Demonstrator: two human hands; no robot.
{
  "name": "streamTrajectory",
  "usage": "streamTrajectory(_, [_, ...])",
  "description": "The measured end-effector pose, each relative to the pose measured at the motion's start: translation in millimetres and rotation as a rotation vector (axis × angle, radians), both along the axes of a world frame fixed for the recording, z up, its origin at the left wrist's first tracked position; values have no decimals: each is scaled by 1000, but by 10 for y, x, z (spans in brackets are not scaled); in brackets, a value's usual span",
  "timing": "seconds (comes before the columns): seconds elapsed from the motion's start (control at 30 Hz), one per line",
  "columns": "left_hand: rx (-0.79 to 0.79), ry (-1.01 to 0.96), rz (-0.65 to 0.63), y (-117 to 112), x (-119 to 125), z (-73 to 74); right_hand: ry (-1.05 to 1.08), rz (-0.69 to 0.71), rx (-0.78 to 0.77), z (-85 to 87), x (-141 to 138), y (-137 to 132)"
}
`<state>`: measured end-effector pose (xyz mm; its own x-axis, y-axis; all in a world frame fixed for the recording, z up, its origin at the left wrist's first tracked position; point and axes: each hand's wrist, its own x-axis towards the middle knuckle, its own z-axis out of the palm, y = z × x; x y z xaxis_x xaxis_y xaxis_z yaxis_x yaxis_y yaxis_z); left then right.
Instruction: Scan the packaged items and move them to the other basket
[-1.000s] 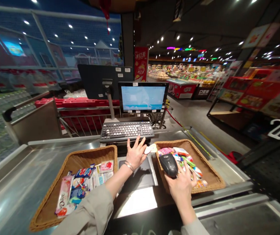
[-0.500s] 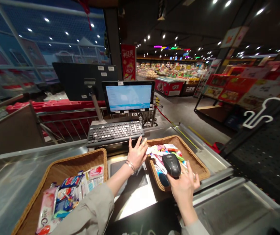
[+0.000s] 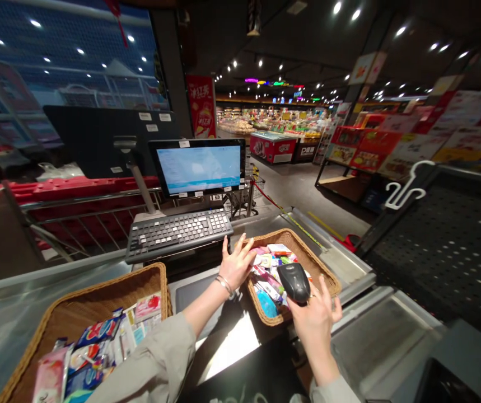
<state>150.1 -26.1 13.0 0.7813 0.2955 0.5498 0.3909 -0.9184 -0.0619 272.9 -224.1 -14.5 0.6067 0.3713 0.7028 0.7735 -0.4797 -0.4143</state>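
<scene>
Steel checkout counter lies under us; our right hand closes round the scanner, held just over the basket of packets. Left of that grip, our left hand rests fingers spread at the basket's rim

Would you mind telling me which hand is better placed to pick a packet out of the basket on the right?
The left hand: it is open, fingers spread at the rim of the wicker basket, right beside the packets. The right hand is occupied, holding the black scanner.
</scene>
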Motion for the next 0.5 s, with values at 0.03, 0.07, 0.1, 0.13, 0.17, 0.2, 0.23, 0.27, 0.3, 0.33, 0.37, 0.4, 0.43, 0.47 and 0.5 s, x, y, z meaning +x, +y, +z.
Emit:
streamTrajectory(0.03, [2, 2, -4, -5, 28, -7, 3, -1, -8, -2, 9, -10])
streamTrajectory(0.07, [4, 5, -1, -10, 56, -13, 7, -2, -16, -4, 18, -18])
streamTrajectory(0.1, [5, 8, 8, -16, 83, -20, 12, -2, -20, -4, 27, -25])
streamTrajectory(0.13, [3, 11, 26, -23, 108, -24, 15, 0, -20, -3, 36, -31])
streamTrajectory(0.17, [-2, 13, 48, -28, 126, -26, 18, 0, -14, -1, 45, -35])
streamTrajectory(0.2, [-9, 14, 73, -32, 137, -24, 22, -1, -9, 4, 52, -37])
streamTrajectory(0.23, [-17, 16, 95, -33, 138, -19, 28, -2, -7, 10, 58, -36])
streamTrajectory(0.27, [-26, 21, 111, -30, 130, -10, 36, -4, -8, 17, 61, -33])
streamTrajectory(0.3, [-33, 29, 121, -24, 111, 2, 48, -6, -12, 25, 62, -26])
streamTrajectory(0.33, [-39, 35, 128, -15, 84, 17, 60, -8, -14, 34, 60, -16])
streamTrajectory(0.37, [-44, 41, 135, -5, 51, 35, 68, -7, -13, 42, 54, -3])
streamTrajectory(0.4, [-51, 45, 145, 6, 12, 55, 71, -3, -9, 50, 45, 15])
streamTrajectory(0.43, [-58, 47, 161, 16, -29, 75, 71, 2, -3, 58, 33, 36])
streamTrajectory(0.47, [-65, 46, 180, 23, -72, 95, 68, 9, 3, 64, 18, 60])
streamTrajectory(0.5, [-73, 46, 202, 26, -116, 115, 66, 18, 4, 71, 1, 86])
